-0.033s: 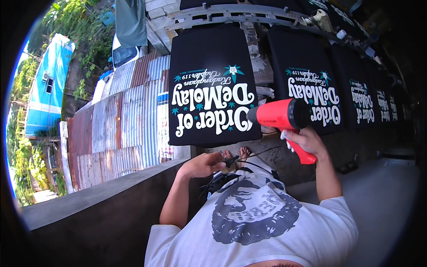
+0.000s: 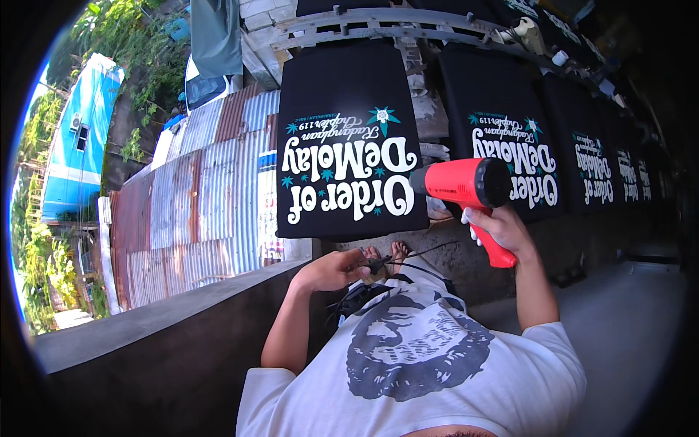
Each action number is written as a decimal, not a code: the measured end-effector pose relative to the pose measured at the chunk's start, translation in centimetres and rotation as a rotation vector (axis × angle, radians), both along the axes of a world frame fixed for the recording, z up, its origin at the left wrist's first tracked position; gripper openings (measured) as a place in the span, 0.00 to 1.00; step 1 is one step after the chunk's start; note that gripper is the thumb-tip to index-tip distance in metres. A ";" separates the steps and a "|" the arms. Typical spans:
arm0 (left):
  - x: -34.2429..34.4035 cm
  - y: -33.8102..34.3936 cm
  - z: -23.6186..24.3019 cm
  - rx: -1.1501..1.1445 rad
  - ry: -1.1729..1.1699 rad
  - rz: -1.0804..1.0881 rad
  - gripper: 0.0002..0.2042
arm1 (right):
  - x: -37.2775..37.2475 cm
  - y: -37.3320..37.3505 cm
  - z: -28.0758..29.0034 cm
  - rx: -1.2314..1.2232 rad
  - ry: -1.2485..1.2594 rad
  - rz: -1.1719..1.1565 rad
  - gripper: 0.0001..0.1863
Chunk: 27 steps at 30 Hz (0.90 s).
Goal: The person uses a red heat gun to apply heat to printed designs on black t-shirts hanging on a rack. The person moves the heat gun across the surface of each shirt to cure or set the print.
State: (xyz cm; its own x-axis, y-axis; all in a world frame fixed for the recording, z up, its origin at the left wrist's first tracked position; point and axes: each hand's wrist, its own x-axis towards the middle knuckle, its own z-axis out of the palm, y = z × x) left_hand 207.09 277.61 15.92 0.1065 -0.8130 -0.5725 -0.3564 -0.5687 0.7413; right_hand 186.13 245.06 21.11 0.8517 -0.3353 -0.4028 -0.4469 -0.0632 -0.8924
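My right hand [image 2: 504, 230] is closed around the handle of a red heat gun [image 2: 453, 182] with a black nozzle and black rear end. Its nozzle points left, at the right edge of the white print on a black T-shirt [image 2: 346, 87] spread flat in front of me. The print has white lettering with small teal leaves, upside down from where I stand. Low in front of my body, my left hand [image 2: 329, 272] is closed on a black cable [image 2: 378, 265]. What exactly its fingertips pinch is too small to make out.
More black printed T-shirts [image 2: 491, 87] lie in a row to the right. A metal rail [image 2: 408, 16] runs behind them. At my left stands a low concrete wall [image 2: 182, 298], with corrugated roofing [image 2: 196, 189] beyond it. My bare feet [image 2: 398, 250] show below the nearest shirt.
The heat gun has shifted very slightly to the right, its nozzle drawing back a little from the lettering. My left hand stays in place on the cable.
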 end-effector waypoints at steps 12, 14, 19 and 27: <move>-1.7 -2.4 0.6 -0.064 -0.051 -0.085 0.29 | 0.1 -3.9 -0.2 -0.060 -0.014 0.120 0.20; -2.5 -3.1 0.6 -0.100 -0.036 -0.061 0.27 | -0.5 -3.9 0.0 -0.007 0.076 0.244 0.22; -4.0 -4.1 -0.1 -0.037 -0.020 -0.018 0.25 | -1.1 -5.4 -0.3 -0.010 0.028 0.336 0.23; -4.2 -4.2 -0.4 -0.001 -0.072 -0.022 0.24 | 1.4 -3.8 -0.3 0.095 -0.065 0.356 0.21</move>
